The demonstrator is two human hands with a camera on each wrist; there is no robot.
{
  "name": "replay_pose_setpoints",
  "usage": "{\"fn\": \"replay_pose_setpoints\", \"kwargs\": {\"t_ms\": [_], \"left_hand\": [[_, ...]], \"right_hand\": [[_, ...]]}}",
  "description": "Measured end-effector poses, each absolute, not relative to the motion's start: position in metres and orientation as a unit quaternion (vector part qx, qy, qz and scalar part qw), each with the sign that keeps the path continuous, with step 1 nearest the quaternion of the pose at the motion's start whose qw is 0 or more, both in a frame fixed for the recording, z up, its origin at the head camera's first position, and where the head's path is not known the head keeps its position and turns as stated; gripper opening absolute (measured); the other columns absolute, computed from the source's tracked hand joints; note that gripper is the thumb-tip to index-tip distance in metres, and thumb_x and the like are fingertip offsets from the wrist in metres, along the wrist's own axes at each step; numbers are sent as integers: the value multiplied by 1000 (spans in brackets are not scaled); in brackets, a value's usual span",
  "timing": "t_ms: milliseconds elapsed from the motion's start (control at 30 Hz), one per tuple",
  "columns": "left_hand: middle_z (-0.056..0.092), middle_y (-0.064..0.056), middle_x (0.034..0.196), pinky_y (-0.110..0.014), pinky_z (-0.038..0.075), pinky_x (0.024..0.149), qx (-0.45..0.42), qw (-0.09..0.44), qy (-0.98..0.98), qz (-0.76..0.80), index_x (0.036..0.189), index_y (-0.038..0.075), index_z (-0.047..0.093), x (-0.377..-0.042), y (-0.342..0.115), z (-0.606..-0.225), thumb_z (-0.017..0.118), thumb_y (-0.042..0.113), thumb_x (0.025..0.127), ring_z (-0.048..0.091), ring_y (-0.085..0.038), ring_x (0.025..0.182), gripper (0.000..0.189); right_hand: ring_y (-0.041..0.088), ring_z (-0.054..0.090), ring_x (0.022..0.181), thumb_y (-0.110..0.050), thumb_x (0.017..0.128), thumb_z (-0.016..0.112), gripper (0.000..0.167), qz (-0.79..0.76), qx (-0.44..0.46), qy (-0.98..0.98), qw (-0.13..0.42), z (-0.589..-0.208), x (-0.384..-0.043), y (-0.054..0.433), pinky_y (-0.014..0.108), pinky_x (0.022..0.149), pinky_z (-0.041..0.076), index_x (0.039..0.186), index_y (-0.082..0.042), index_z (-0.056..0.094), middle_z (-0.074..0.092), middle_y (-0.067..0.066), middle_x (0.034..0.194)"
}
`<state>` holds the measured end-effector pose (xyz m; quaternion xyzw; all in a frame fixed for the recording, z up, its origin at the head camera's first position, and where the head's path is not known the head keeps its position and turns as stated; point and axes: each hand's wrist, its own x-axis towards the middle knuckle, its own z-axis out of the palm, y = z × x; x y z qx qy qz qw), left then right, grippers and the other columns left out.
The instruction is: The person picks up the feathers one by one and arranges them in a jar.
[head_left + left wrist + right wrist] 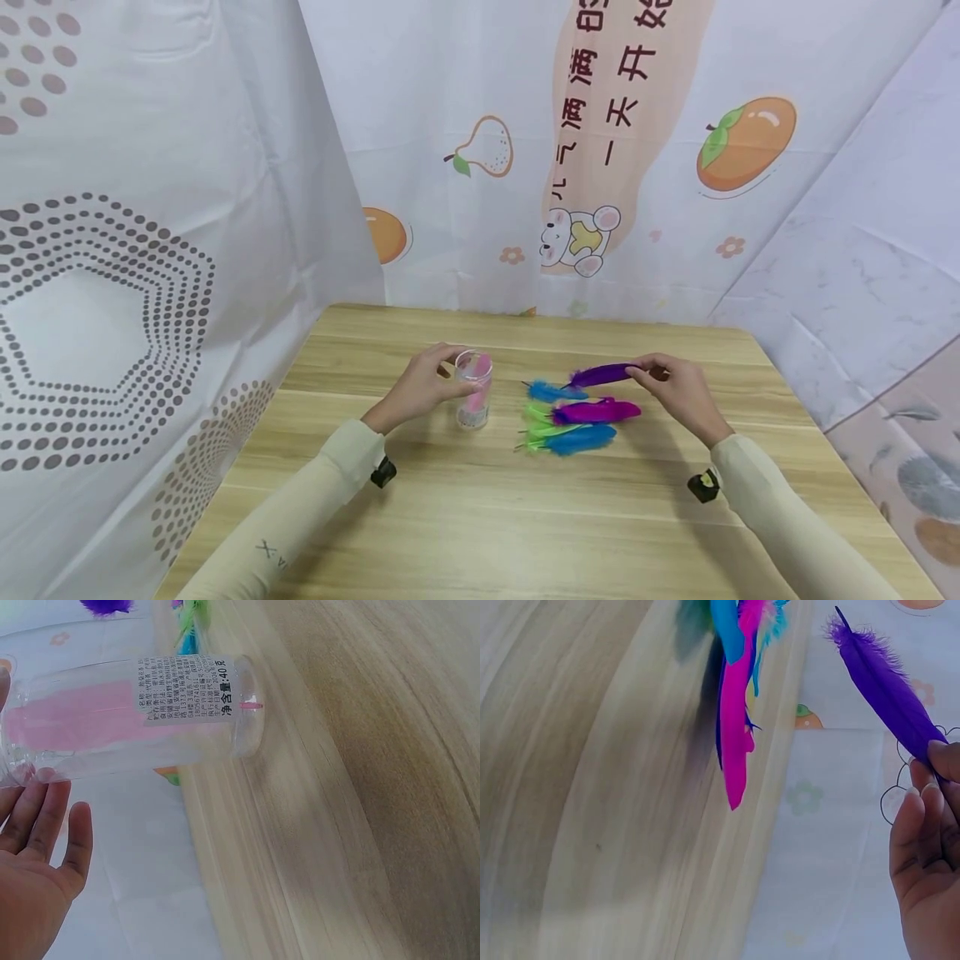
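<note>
My left hand point(420, 390) holds a clear plastic jar point(472, 418) near its rim, thumb on one side and fingers round the other. The jar stands upright on the table with a pink feather point(75, 716) inside, and a printed label point(184, 690) shows on its wall. To the right, my right hand point(678, 393) pinches a purple feather point(885, 694) by its broad tip, the bare quill pointing left. Just in front of that feather lies a loose pile with a magenta feather point(600, 411), a blue feather point(581, 440) and green feathers point(536, 429); another blue feather point(551, 391) lies behind.
The pale wooden table point(480, 517) carries the jar and the pile. A printed cloth point(420, 100) hangs right behind its back edge, with more cloth at the left point(255, 167) and right point(862, 267) sides.
</note>
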<state>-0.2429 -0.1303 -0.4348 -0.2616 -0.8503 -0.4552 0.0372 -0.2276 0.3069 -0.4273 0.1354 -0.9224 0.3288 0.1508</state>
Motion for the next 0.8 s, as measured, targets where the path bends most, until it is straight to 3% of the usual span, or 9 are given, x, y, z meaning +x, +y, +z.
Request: {"fn": "replay_pose_setpoints", "kwargs": {"t_ms": [300, 567, 800], "left_hand": [[66, -3, 117, -42, 54, 89, -255, 28, -847, -466, 141, 18, 62, -243, -130, -434, 87, 36, 85, 59, -17, 106, 64], [66, -1, 115, -44, 55, 89, -266, 31, -843, -467, 138, 9, 64, -243, -130, -435, 87, 33, 85, 59, -20, 106, 63], [66, 0, 119, -46, 55, 90, -265, 30, -842, -469, 136, 13, 65, -243, -130, -434, 87, 33, 85, 60, -19, 108, 59]], "right_hand": [[16, 62, 77, -30, 99, 72, 19, 328, 135, -923, 150, -421, -229, 301, 23, 65, 49, 107, -14, 79, 73, 0, 87], [17, 63, 77, -31, 99, 72, 20, 328, 142, -922, 152, -419, -232, 296, 23, 66, 50, 106, -14, 78, 74, 1, 88], [16, 64, 75, -31, 99, 72, 18, 330, 144, -920, 154, -417, -234, 292, 24, 65, 50, 106, -15, 78, 73, -1, 88]]}}
